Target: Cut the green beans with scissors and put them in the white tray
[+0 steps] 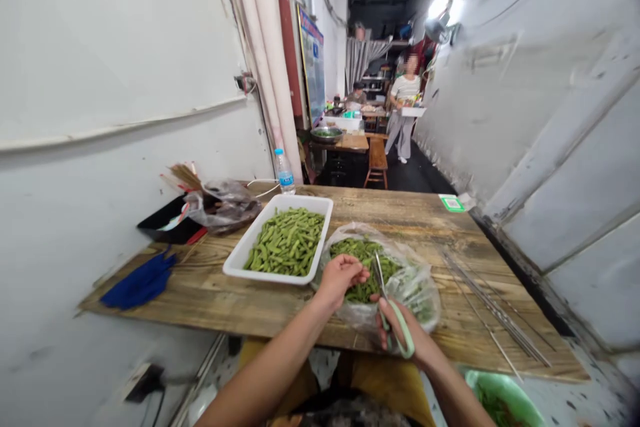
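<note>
My right hand (393,323) grips a pair of scissors (406,333) with pale green handles, their blades pointing away from me. Left of the blades, my left hand (345,277) is closed in a pinch; whatever its fingertips hold is too small to make out. Both hands are over a clear plastic bag (417,280) lying open on the table, with green soybean pods (357,250) inside it. Beside the bag, to the left, a white plastic tray (235,265) is heaped with more pods (287,240).
On the wooden table (280,310) lie blue gloves (140,280), a black box (173,230), metal skewers (495,307) and a QR-code card (453,203). A water bottle (285,173) stands behind the tray. Below right is a green basin (505,390). A person (404,107) stands farther back.
</note>
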Motion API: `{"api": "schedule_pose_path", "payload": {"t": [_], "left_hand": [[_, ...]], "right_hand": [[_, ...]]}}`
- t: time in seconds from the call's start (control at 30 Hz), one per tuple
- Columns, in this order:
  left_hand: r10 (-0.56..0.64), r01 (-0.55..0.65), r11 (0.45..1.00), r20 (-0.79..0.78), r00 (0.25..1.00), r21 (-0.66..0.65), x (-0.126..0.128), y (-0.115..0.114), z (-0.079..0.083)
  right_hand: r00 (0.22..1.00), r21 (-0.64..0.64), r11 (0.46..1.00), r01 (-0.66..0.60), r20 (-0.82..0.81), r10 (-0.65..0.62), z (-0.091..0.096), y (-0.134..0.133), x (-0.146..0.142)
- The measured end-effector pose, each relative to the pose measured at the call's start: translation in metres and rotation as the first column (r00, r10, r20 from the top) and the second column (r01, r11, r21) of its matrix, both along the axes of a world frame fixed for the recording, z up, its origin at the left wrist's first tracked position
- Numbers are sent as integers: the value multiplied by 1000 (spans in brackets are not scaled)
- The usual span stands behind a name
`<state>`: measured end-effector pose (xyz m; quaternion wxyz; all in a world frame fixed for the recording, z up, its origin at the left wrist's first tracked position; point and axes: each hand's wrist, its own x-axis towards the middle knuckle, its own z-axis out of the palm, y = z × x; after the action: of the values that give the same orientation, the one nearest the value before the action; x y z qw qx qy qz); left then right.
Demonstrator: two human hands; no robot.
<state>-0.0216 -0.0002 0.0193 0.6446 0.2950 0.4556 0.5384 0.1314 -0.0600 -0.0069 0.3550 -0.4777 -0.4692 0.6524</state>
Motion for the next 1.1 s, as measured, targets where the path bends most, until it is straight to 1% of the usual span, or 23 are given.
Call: {"api": "schedule_pose_path", "payload": {"t": [0.1, 0.23, 0.4, 0.5, 0.63, 0.73, 0.77, 0.8, 0.83, 0.87, 0.9, 0.93, 0.97, 1.0, 1.03, 1.07, 1.1], "left_hand": [[-5, 5, 1000, 24, 1000, 0, -1, 0, 0], [-29, 29, 999, -7, 1000, -18, 0, -1, 0], [-78, 78, 997, -78, 994, -2, 1, -3, 2], [-106, 105, 994, -108, 989, -15, 2, -4, 1], [-139, 131, 989, -138, 981, -67, 5, -5, -6], [-148, 136, 988, -203, 968, -70, -5, -3, -9], [-120, 112, 993, -260, 958, -44, -13, 0, -9], [-56, 62, 998, -343, 938, 6, -23, 3, -7], [48, -11, 996, -449, 892, 84, -35, 6, -4], [177, -85, 979, -563, 807, 187, -48, 10, 1], [312, -132, 942, -666, 678, 307, -61, 13, 6], [426, -135, 897, -741, 518, 421, -72, 17, 11], [505, -100, 857, -786, 356, 506, -80, 20, 16], [548, -40, 832, -808, 214, 554, -85, 22, 19], [558, 34, 825, -823, 109, 564, -85, 24, 22], [542, 114, 832, -839, 45, 543, -82, 25, 23], [508, 195, 844, -862, 12, 500, -76, 26, 23]], "right_hand": [[999, 4, 1000, -28, -37, 28, 0, 1, 2], [997, -2, 997, -71, -41, 71, -1, 1, 2], [996, 34, 996, -84, 11, 83, -1, 3, 1], [995, 58, 994, -88, 61, 84, -1, 3, 1], [989, 15, 995, -98, 115, 96, -2, 1, 1], [987, -38, 995, -94, 125, 98, -6, -1, 1], [991, -44, 996, -72, 111, 76, -9, -1, 1], [995, -45, 998, -44, 88, 47, -12, 0, 2], [998, -48, 999, -16, 60, 18, -16, 0, 3], [999, -56, 998, 7, 32, -6, -20, 1, 4], [1000, -70, 997, 22, 9, -22, -24, 2, 6], [1000, -90, 996, 28, -8, -28, -27, 3, 8], [999, -111, 993, 25, -19, -27, -29, 4, 9], [999, -130, 991, 19, -25, -23, -29, 4, 10], [999, -142, 990, 13, -31, -17, -29, 5, 10], [999, -150, 989, 5, -35, -10, -28, 5, 10], [999, -153, 988, -6, -40, 0, -25, 4, 10]]}}
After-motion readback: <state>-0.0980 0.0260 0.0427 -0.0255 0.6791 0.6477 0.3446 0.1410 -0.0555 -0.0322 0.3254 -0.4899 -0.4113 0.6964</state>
